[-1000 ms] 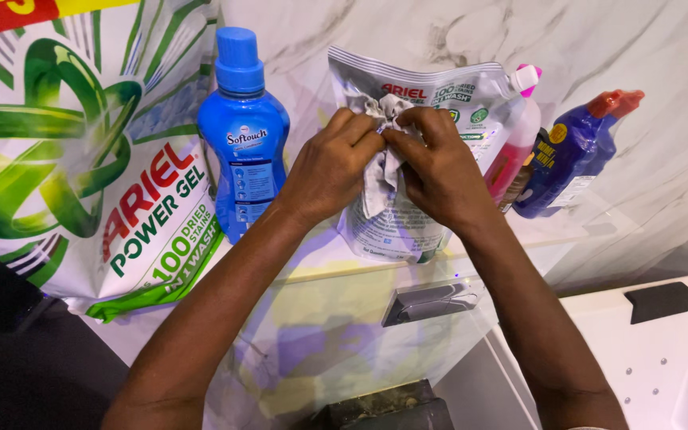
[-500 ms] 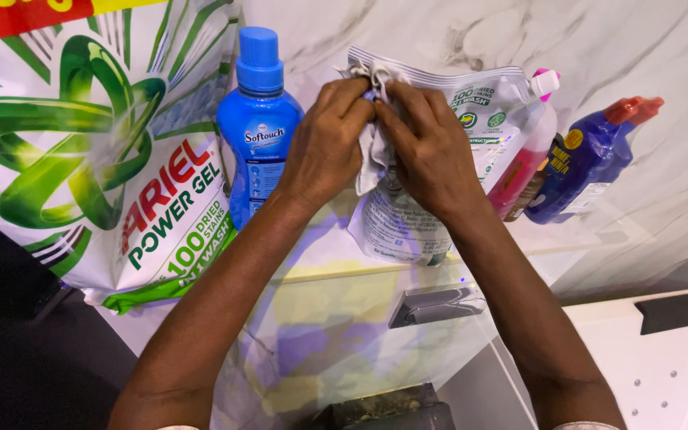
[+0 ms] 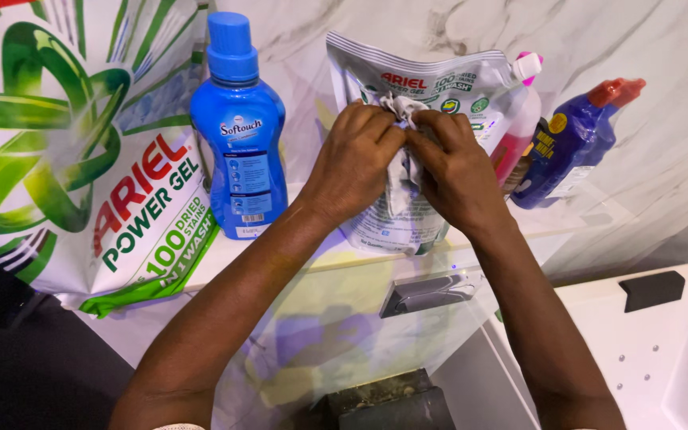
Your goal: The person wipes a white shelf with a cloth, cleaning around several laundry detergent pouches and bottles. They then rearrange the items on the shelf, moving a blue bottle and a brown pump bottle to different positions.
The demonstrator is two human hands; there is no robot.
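Item: grey cloth point(image 3: 401, 163), small and crumpled. It is pinched between both hands against the front face of a silver stand-up pouch point(image 3: 431, 87) with a white corner spout. The cloth's bunched top sits at the fingertips, just below the pouch's upper seam; its loose tail hangs straight down between the two palms, so its long axis runs vertical, along the height of the pouch.

Left hand point(image 3: 352, 163): fingers curled shut on the left side of the cloth, knuckles toward the camera. Right hand point(image 3: 459, 171): fingers likewise closed on the cloth's right side. The two grips meet at the bunched top, fingertips touching; neither hand is nearer than the other. The cloth lies directly between them and the pouch lies directly behind it.

Pouch: upright on a pale glossy worktop point(image 3: 519, 231), leaning toward a marbled wall point(image 3: 662, 48).

Neighbours on the worktop, left to right:
- large green and white detergent bag point(image 3: 65, 159), at far left
- blue bottle point(image 3: 239, 131) with blue cap, upright, just left of the left hand
- pink bottle point(image 3: 515, 139), partly hidden behind the pouch's right edge
- dark blue bottle point(image 3: 571, 143) with red angled nozzle, tilted, beside the pink one

Below the worktop edge: a grey metal handle point(image 3: 428, 291). Lower right: a white tub point(image 3: 662, 358) with a black fitting.
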